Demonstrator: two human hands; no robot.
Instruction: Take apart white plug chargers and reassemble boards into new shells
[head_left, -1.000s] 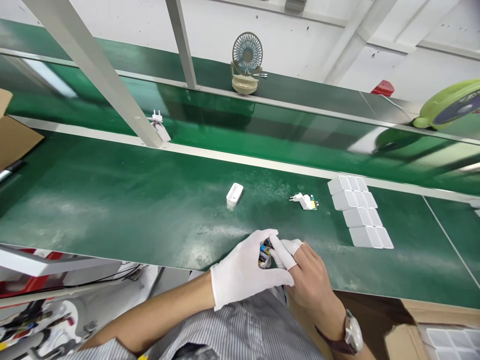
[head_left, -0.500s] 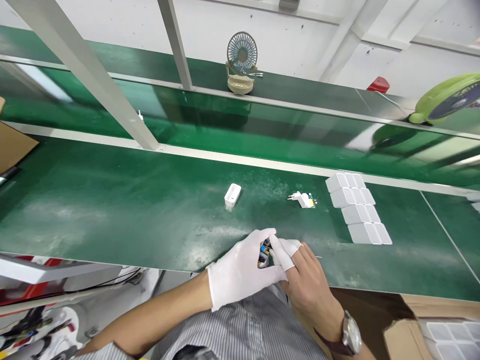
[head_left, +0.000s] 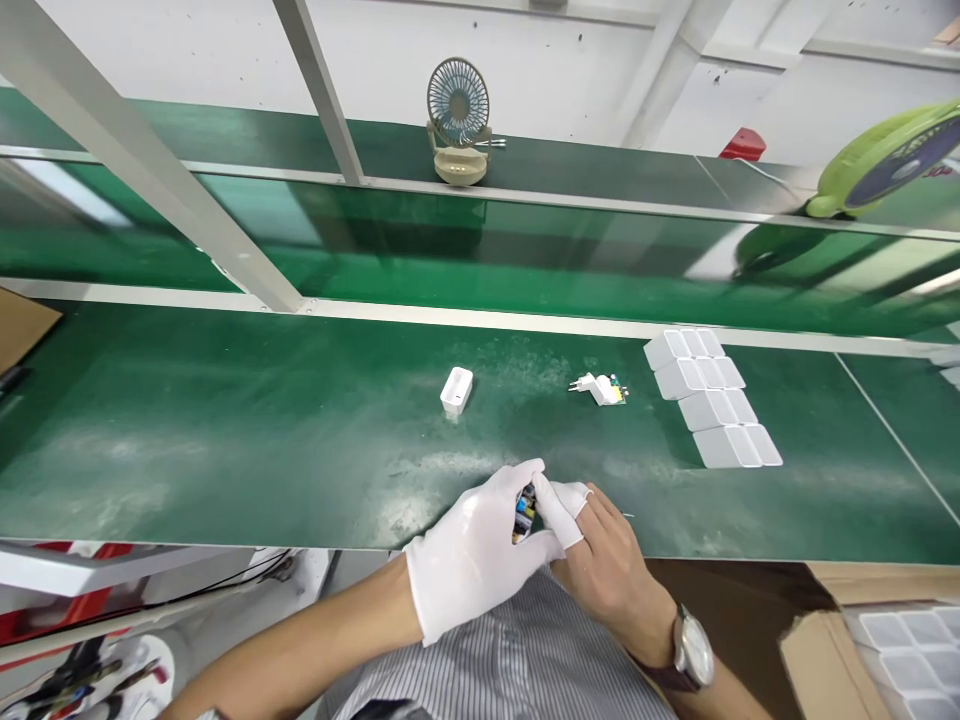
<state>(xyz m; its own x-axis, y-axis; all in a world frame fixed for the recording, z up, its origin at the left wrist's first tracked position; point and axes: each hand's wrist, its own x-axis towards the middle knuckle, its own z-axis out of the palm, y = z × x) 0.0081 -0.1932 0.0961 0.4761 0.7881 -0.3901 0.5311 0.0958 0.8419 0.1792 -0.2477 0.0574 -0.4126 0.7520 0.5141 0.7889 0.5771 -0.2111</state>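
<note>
A small circuit board [head_left: 525, 512] with blue, black and yellow parts sits in my gloved left hand [head_left: 480, 545], whose fingers curl round it near the table's front edge. My right hand [head_left: 600, 540], with white covers on its thumb and fingers, closes on the board's right side; its fingertips are partly hidden. Beyond my hands lies an open white plastic charger housing [head_left: 456, 391]. To its right is a white plug piece [head_left: 598, 388] with metal pins, joined to or touching another circuit board [head_left: 618, 391].
Rows of white housings [head_left: 712, 408] stand on the right of the green table [head_left: 225, 440]. A carton [head_left: 829, 655] at lower right holds more of them. A small fan [head_left: 459, 105] and a green fan [head_left: 885, 160] stand on the shelf behind a metal post [head_left: 150, 160].
The view has shifted and tilted slightly. Both hands keep their hold on the circuit board, with little visible movement. The things on the table lie as before.
</note>
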